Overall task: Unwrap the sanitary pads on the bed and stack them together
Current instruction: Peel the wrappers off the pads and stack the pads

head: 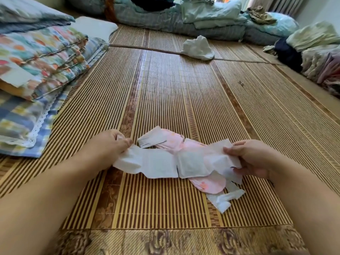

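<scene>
A white sanitary pad [160, 165] is stretched out flat just above the bamboo mat [165, 89], held at both ends. My left hand [112, 144] pinches its left end. My right hand [246, 157] grips the right end together with a pink flowered wrapper [193, 147]. Part of that pink wrapper [207, 183] hangs below the pad. A strip of white backing paper [224, 197] lies on the mat under my right hand. A folded white flap [152, 138] sticks up behind the pad.
Stacked pillows and a flowered quilt [42, 57] lie at the left. A crumpled white bag [198, 47] sits on the mat further off. Folded bedding [184, 17] lines the far edge, and piled clothes [320, 57] line the right.
</scene>
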Motion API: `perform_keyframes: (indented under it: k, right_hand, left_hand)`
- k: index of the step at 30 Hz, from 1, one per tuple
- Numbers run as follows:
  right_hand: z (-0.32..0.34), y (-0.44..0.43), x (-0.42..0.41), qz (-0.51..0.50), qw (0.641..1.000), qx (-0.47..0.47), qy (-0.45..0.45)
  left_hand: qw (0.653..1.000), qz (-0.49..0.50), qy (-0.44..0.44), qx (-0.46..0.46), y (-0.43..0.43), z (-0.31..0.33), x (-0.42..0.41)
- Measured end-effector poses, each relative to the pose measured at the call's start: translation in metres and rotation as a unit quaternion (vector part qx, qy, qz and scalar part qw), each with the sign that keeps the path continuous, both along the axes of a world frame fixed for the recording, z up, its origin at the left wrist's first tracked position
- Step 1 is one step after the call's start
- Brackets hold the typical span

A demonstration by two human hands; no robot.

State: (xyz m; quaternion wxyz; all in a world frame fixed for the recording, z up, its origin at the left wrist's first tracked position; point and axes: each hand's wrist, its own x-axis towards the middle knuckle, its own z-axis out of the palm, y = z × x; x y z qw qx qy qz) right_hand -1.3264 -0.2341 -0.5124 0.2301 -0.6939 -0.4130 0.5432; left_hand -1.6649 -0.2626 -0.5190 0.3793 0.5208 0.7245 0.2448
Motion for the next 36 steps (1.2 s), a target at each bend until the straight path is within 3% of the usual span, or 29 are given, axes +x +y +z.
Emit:
perform_keyframes:
  k: [2,6,10,13,17,28,31,36]
  right_hand:
    - [-0.004,0.0,-0.004,0.001,0.999,-0.011,-0.037]
    - [-0.005,-0.001,-0.007,0.005,0.996,-0.005,-0.088]
    - [-0.005,-0.003,-0.009,0.006,0.994,-0.007,-0.105]
    - [-0.004,-0.003,-0.01,-0.005,0.995,-0.014,-0.099]
    - [0.0,-0.002,-0.011,-0.02,0.995,0.0,-0.101]
    - [0.013,-0.018,-0.076,0.087,0.988,0.088,-0.088]
    - [0.009,-0.021,-0.091,0.105,0.984,0.095,-0.107]
    - [0.006,-0.02,-0.098,0.097,0.987,0.08,-0.099]
  left_hand:
    - [0.999,-0.017,0.031,-0.018,-0.002,-0.001,-0.003]
    - [0.994,-0.04,-0.057,-0.084,-0.002,0.005,-0.014]
    - [0.99,-0.08,-0.016,-0.118,-0.005,0.008,-0.025]
    - [0.991,-0.081,0.006,-0.107,-0.007,0.008,-0.03]
    - [0.995,-0.053,-0.032,-0.074,-0.007,0.007,-0.035]
    - [0.99,-0.076,-0.12,-0.027,-0.008,0.012,0.019]
    - [0.99,-0.108,-0.093,0.004,-0.008,0.008,0.042]
    - [0.989,-0.14,0.046,0.007,-0.007,0.003,0.058]
